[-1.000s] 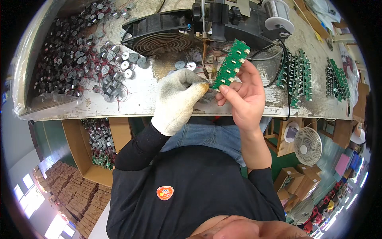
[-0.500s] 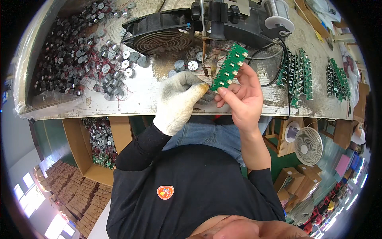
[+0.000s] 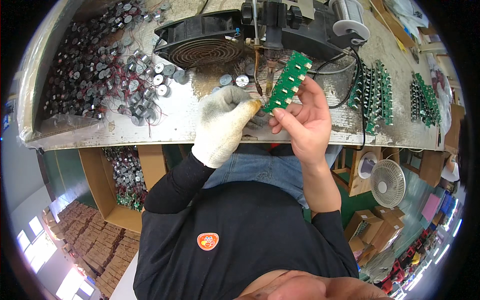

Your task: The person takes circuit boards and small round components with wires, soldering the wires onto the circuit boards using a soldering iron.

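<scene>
My bare right hand (image 3: 305, 120) grips a green circuit board (image 3: 287, 82) by its lower right edge, thumb in front. Small white connectors line the board, which is held tilted above the table edge. My left hand (image 3: 222, 122), in a whitish knit glove with a stained thumb, is closed in a pinch just left of the board's lower end. What sits between its fingertips is too small to make out. Right above the pinch are a soldering iron tip (image 3: 269, 89) and a thin brown feed tube (image 3: 258, 85).
Loose round motors with red wires (image 3: 95, 70) cover the table's left. A black fan (image 3: 200, 45) and a solder spool (image 3: 348, 20) stand behind my hands. Rows of circuit boards (image 3: 375, 97) lie right, past a black cable (image 3: 361, 100). A cardboard box (image 3: 97, 185) stands below left.
My left hand has shifted very slightly left and down, its pinch a little farther from the iron tip. The board in my right hand has barely moved.
</scene>
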### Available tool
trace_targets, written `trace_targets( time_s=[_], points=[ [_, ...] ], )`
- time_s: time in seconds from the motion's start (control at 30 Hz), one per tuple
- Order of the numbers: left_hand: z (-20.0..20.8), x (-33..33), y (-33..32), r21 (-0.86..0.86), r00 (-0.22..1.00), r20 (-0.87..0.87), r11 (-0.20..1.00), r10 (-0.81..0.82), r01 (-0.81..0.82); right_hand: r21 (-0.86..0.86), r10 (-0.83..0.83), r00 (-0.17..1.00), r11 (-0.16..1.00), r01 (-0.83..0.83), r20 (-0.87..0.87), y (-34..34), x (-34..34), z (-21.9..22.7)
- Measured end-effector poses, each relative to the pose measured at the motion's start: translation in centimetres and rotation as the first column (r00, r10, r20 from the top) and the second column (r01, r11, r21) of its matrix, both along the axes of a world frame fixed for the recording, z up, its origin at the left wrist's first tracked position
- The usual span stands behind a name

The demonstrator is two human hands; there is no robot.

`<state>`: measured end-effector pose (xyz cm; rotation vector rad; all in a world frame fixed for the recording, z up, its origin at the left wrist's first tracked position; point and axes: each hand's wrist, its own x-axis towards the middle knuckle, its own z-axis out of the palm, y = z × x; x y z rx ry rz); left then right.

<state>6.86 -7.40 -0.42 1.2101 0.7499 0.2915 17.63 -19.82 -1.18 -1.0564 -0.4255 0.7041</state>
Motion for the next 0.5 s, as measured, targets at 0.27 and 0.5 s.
trace_targets(
  time_s=[0.27, 0.5],
  points=[
    [0.14, -0.11, -0.31, -0.152, 0.998, 0.045, 0.987, 0.052, -0.045, -0.012, 0.001, 1.0, 1.0, -0.001, 0.024, -0.09, -0.2, -0.44],
    [0.25, -0.33, -0.63, 0.008, 0.999, -0.029, 0.999, -0.034, 0.034, -0.016, -0.008, 0.999, 1.0, 0.007, -0.032, -0.85, -0.15, -0.48]
  ],
)
